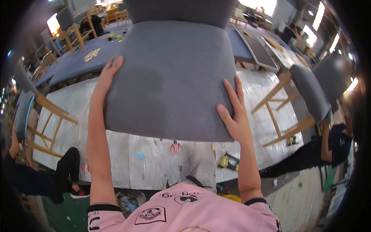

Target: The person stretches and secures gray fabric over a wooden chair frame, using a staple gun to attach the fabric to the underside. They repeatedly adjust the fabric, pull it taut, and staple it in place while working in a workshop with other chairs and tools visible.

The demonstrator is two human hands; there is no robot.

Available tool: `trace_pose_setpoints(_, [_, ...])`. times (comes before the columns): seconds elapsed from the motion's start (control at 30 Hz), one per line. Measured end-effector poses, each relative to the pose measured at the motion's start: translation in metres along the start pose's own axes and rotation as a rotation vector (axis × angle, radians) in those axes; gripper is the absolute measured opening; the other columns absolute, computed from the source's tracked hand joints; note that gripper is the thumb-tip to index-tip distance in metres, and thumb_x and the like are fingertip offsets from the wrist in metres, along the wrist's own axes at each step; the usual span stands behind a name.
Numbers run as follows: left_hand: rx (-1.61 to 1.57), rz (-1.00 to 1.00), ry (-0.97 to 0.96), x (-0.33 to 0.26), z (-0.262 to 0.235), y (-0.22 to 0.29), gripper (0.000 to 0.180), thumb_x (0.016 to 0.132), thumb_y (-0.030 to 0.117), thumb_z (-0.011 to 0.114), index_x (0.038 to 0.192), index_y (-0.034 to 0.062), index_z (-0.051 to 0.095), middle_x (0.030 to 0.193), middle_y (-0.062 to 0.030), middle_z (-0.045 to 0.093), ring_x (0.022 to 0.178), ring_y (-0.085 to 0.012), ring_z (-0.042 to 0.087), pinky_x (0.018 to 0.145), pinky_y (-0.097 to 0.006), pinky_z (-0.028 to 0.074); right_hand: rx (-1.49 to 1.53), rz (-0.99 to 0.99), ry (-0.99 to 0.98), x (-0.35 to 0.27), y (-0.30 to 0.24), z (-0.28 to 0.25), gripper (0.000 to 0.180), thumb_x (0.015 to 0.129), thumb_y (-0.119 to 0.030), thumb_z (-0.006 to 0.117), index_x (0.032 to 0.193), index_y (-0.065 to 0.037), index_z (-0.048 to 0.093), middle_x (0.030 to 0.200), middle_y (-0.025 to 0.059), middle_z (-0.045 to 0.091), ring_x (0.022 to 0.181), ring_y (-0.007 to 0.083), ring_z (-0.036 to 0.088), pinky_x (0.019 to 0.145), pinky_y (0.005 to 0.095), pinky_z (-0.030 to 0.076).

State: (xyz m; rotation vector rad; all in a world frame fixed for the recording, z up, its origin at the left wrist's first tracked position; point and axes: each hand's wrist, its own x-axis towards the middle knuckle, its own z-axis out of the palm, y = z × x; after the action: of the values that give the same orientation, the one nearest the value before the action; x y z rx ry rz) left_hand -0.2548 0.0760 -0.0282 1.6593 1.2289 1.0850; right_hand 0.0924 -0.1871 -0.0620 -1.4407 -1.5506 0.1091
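A grey upholstered chair [170,77] fills the middle of the view, its padded seat facing up and its backrest on the far side. My left hand [109,72] grips the seat's left edge, with fingertips showing near the far corner. On the right edge, closer to me, my right hand [235,114] holds the seat with its fingers spread along the side and over the top. The chair's legs are hidden beneath the seat, so I cannot tell what they rest on. Red-handled scissors [176,147] lie below the seat's near edge.
A plastic-covered worktable [127,158] spreads under the chair, bearing a small blue block [140,155] and a yellow-black power tool [228,161]. Co-workers handle a chair on the left [50,127] and another on the right [311,92]. Behind stands a blue-topped table [71,69].
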Motion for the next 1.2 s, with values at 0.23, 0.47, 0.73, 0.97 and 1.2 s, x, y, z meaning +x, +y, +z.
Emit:
trace_pose_setpoints(0.23, [-0.004, -0.007, 0.005, -0.047, 0.000, 0.010, 0.086, 0.095, 0.066, 0.060, 0.157, 0.0090, 0.044, 0.155, -0.0181, 0.049, 0.144, -0.0306, 0.045, 0.118, -0.038, 0.032, -0.172, 0.052, -0.086, 0.010, -0.012, -0.002, 0.085, 0.088, -0.059, 0.073, 0.157, -0.017, 0.046, 0.170, 0.0238, 0.014, 0.154, 0.0455, 0.025, 0.118, 0.0552, 0.038])
trace_pose_setpoints(0.47, [-0.002, -0.009, 0.073, -0.070, -0.007, 0.003, 0.082, 0.096, 0.064, 0.059, 0.159, 0.0134, 0.043, 0.156, -0.0181, 0.048, 0.146, -0.0325, 0.043, 0.120, -0.042, 0.032, -0.061, -0.005, -0.013, 0.045, 0.008, 0.004, 0.095, 0.081, -0.064, 0.073, 0.161, -0.025, 0.039, 0.169, 0.0197, 0.020, 0.151, 0.0476, 0.030, 0.116, 0.0577, 0.040])
trace_pose_setpoints(0.73, [0.086, 0.063, -0.021, -0.065, -0.010, -0.004, 0.093, 0.094, 0.070, 0.058, 0.162, 0.0117, 0.034, 0.162, -0.0232, 0.039, 0.150, -0.0364, 0.037, 0.121, -0.043, 0.030, 1.124, 0.542, 0.168, 0.030, 0.137, 0.027, 0.081, 0.100, -0.065, 0.041, 0.155, -0.006, 0.043, 0.154, 0.0161, 0.047, 0.139, 0.0291, 0.047, 0.117, 0.0436, 0.037])
trace_pose_setpoints(0.97, [0.527, 0.085, 0.280, -0.015, -0.063, -0.019, 0.080, 0.094, 0.071, 0.051, 0.140, 0.0064, 0.062, 0.137, -0.0239, 0.064, 0.129, -0.0410, 0.059, 0.108, -0.049, 0.047, 0.630, 0.618, 0.265, 0.045, -0.029, 0.091, 0.107, 0.086, -0.079, 0.051, 0.163, -0.008, 0.027, 0.163, 0.0203, 0.031, 0.147, 0.0374, 0.034, 0.117, 0.0528, 0.032])
trace_pose_setpoints(1.2, [0.716, 0.317, 0.056, -0.039, -0.034, 0.022, 0.078, 0.098, 0.067, 0.050, 0.148, 0.0073, 0.054, 0.153, -0.0242, 0.049, 0.144, -0.0396, 0.045, 0.121, -0.050, 0.032, 0.325, 0.202, 0.081, 0.045, -0.028, 0.120, 0.100, 0.100, -0.072, 0.044, 0.167, -0.016, -0.004, 0.172, 0.0179, 0.004, 0.156, 0.0389, 0.021, 0.117, 0.0510, 0.036])
